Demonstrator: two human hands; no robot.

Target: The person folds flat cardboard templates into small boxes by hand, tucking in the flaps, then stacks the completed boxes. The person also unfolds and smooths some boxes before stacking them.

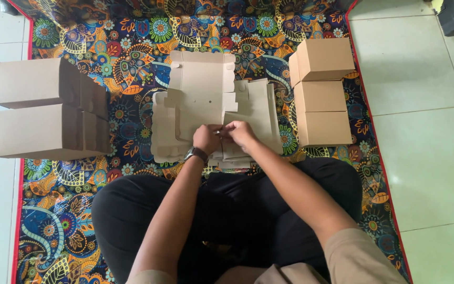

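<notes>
The near edge of a flat, die-cut brown cardboard box blank [206,100], lying mid-mat on a stack, is pinched by left hand [206,138] and right hand [241,133]; only the top sheet should be peeled, creases kept unbent

patterned mat [132,47], flat cardboard blanks [206,89], folded boxes [321,94]
</notes>
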